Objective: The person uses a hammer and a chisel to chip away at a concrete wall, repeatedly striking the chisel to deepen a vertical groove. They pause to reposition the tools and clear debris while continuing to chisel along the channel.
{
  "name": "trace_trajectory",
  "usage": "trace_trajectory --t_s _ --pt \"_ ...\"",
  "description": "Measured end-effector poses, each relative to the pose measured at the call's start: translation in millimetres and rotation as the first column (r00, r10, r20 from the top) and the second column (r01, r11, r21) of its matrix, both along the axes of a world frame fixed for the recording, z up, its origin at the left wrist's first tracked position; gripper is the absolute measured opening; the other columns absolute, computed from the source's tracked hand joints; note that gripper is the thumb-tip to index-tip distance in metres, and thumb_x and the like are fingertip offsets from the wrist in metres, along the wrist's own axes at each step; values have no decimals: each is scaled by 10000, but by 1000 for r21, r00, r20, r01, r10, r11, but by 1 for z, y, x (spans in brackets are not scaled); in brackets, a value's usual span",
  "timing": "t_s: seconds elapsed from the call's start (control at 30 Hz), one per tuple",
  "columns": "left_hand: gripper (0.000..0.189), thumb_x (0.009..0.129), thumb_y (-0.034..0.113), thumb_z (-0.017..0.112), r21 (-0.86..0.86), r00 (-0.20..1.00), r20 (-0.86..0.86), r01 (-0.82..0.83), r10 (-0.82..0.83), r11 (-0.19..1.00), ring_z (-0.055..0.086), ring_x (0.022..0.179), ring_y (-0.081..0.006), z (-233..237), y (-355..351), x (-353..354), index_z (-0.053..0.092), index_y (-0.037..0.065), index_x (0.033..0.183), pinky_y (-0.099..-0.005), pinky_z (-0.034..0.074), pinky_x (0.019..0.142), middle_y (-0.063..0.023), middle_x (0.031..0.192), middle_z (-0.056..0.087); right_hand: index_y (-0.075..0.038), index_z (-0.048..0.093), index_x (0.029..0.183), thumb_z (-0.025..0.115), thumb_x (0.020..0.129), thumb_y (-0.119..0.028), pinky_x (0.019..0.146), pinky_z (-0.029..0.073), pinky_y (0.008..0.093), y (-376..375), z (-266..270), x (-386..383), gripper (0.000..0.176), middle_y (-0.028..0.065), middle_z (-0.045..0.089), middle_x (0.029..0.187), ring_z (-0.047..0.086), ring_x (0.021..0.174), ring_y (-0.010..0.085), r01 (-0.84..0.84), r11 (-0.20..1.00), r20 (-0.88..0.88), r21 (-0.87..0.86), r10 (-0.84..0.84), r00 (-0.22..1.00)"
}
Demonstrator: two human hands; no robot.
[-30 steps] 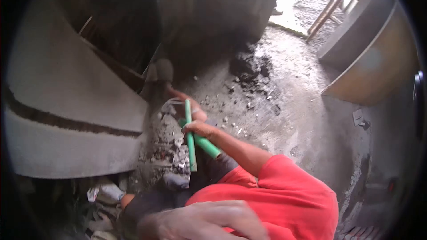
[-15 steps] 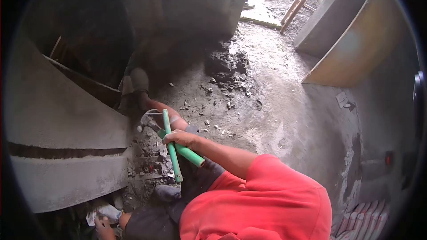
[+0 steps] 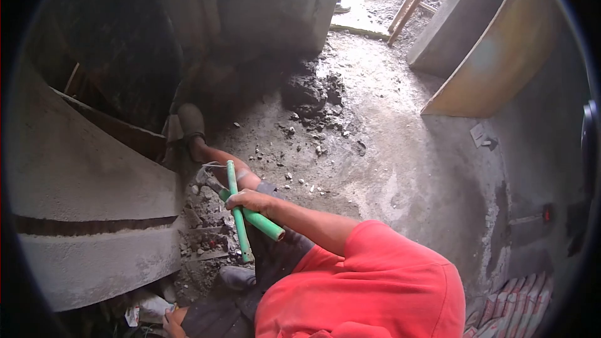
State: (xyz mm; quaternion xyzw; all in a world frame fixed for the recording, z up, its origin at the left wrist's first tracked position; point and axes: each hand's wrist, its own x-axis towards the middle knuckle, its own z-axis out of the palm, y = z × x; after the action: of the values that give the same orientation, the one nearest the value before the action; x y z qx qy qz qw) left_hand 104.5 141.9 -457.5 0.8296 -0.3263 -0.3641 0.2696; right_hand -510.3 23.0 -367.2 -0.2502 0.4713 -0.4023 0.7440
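My right hand [image 3: 249,201] is wrapped round a green-handled tool [image 3: 264,224], whose hammer-like metal head points left. A thinner green tube [image 3: 240,231] crosses the handle at my fingers, with a thin wire loop near its upper end. At the bottom left, my left hand [image 3: 174,324] is beside my lower leg and a pale, crumpled item [image 3: 150,308]; its fingers are partly hidden. My bent right leg reaches up to a dusty shoe [image 3: 191,119]. Broken rubble [image 3: 210,238] lies below the metal head.
A grey slab with a dark groove [image 3: 94,226] stands at left. Dark wet rubble [image 3: 310,94] lies on the concrete floor. A tan board [image 3: 494,56] leans at upper right, near wooden legs [image 3: 413,3]. Stacked bags [image 3: 516,303] sit at lower right.
My left hand has moved right, from the pale item towards my lower leg. My right hand keeps its grip on the green tool. The view has shifted slightly.
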Motion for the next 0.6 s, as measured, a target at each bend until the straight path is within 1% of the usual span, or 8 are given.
trace_trajectory --t_s 0.03,0.1,0.13,0.2,0.23,0.33,0.43,0.6 --pt "561 960 365 604 0 1000 10 -1 1 1000 616 1023 -271 2 0 -1 536 -96 1272 -394 472 922 -174 1151 644 -64 646 762 697 809 -302 479 454 308 0 2 -1 248 46 589 659 558 534 160 -4 1000 5 -4 4 1000" --pt "560 960 365 605 -2 1000 17 -4 4 1000 617 1022 -271 5 2 -2 536 -95 1271 -393 472 921 -174 1150 644 -31 676 801 708 774 -318 589 489 327 4 8 -7 290 77 608 707 596 630 194 -49 998 -6 50 50 999" --pt "559 959 365 606 -1 1000 21 -5 5 1000 617 1021 -271 6 3 -2 537 -95 1271 -393 473 920 -174 1149 644 -31 676 801 708 774 -318 589 489 327 5 8 -6 290 77 608 707 596 630 194 -56 997 -3 48 56 998" --pt "558 959 364 607 -9 999 28 -15 15 1000 618 1020 -271 8 5 -1 537 -94 1270 -393 473 919 -174 1148 644 -74 645 760 696 809 -321 462 447 311 6 11 -5 257 40 587 656 550 522 161 -17 1000 36 25 16 999" --pt "558 959 364 607 -4 1000 28 -11 11 1000 619 1019 -271 8 3 -2 538 -94 1270 -392 474 919 -174 1147 645 -75 645 760 693 811 -324 458 447 306 4 12 -5 258 41 587 655 555 522 161 -30 997 35 73 27 999" --pt "557 959 363 608 -8 999 30 -15 16 1000 620 1018 -271 9 4 -2 539 -94 1269 -392 475 918 -174 1145 645 -75 644 758 691 813 -324 456 454 301 8 22 -3 259 43 589 654 561 522 160 36 999 10 -8 -35 999" --pt "555 958 363 609 -10 999 28 -19 19 1000 621 1016 -271 7 5 -2 540 -93 1268 -391 476 916 -174 1143 645 -73 643 758 687 814 -322 458 460 296 5 18 -2 259 43 588 652 568 525 160 7 999 -17 41 -6 1000" --pt "553 958 361 611 -15 999 30 -16 16 1000 623 1013 -271 6 2 -3 542 -92 1267 -390 478 914 -174 1140 646 -73 641 756 689 807 -321 456 455 296 6 19 -2 258 44 580 648 559 521 158 8 999 3 39 -8 1000"
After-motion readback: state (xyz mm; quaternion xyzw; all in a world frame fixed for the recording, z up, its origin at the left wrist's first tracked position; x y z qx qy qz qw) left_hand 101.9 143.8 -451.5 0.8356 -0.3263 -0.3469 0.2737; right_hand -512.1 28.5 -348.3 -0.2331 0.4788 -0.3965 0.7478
